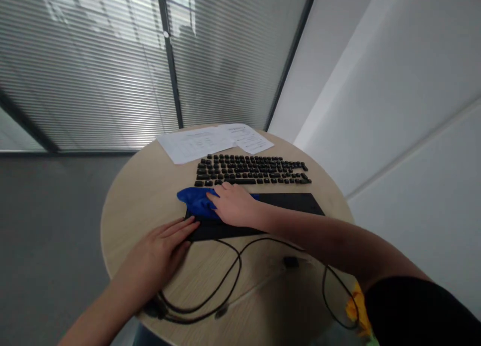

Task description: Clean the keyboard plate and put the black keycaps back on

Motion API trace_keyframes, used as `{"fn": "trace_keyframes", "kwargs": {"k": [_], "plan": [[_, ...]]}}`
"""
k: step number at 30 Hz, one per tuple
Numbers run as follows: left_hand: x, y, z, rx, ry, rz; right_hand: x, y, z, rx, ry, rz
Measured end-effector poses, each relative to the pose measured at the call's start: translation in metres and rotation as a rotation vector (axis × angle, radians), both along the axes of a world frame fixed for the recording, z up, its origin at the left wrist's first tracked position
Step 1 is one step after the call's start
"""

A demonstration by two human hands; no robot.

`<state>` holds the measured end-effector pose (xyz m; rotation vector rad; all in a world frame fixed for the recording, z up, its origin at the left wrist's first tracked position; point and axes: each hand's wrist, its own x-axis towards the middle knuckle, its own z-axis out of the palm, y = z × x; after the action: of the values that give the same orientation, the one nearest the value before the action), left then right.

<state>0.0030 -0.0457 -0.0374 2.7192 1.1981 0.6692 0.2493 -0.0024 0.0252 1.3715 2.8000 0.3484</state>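
Observation:
A black keyboard base (289, 201) lies flat on the table, long side across my view, bare of keys where it shows. My right hand (235, 205) presses a bunched blue cloth (199, 202) onto its left part; the index finger points left over the cloth. My right forearm crosses the base and hides part of it. My left hand (165, 246) holds the near left corner of the base, fingers stretched over the edge and thumb on the near side. Beyond the base, loose black keycaps (251, 169) sit in keyboard-like rows.
Printed paper sheets (203, 141) lie at the far edge of the round wooden table (131, 201). A black cable (236, 276) loops across the near side, by a small dark block (290, 262). Something yellow (356, 306) shows at lower right. Glass with blinds (93, 75) stands behind.

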Motion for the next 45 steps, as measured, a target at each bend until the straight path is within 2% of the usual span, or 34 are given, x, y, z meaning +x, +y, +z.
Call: {"fn": "trace_keyframes", "kwargs": {"k": [6, 11, 21, 26, 30, 32, 34, 36, 39, 42, 45], "plan": [[0.002, -0.003, 0.006, -0.028, -0.002, 0.038, 0.078, -0.015, -0.002, -0.047, -0.107, 0.018], [0.003, -0.006, 0.009, -0.019, 0.024, 0.058, 0.133, -0.027, -0.008, -0.056, -0.113, -0.001], [-0.007, 0.001, -0.010, 0.011, 0.015, 0.072, 0.256, -0.063, -0.022, -0.089, -0.054, -0.287], [-0.005, 0.002, -0.010, 0.037, 0.014, 0.061, 0.295, -0.077, -0.027, -0.107, -0.003, -0.362], [0.000, 0.000, -0.005, 0.028, -0.022, 0.053, 0.308, -0.081, -0.016, -0.192, -0.035, -0.486], [0.002, -0.002, -0.001, 0.006, -0.045, 0.049, 0.301, -0.079, -0.002, -0.180, -0.043, -0.507], [0.003, -0.006, 0.003, -0.027, -0.058, 0.049, 0.276, -0.075, 0.018, -0.078, -0.015, -0.470], [0.004, -0.010, 0.006, -0.060, -0.071, 0.058, 0.231, -0.069, 0.038, 0.056, 0.038, -0.358], [0.005, -0.015, 0.009, -0.088, -0.093, 0.107, 0.130, -0.062, 0.055, 0.123, 0.155, -0.109], [0.004, -0.018, 0.012, -0.099, -0.110, 0.161, 0.025, -0.055, 0.046, 0.027, 0.215, 0.086], [0.001, -0.020, 0.016, -0.103, -0.109, 0.215, -0.048, -0.048, 0.020, -0.053, 0.230, 0.160]]}}
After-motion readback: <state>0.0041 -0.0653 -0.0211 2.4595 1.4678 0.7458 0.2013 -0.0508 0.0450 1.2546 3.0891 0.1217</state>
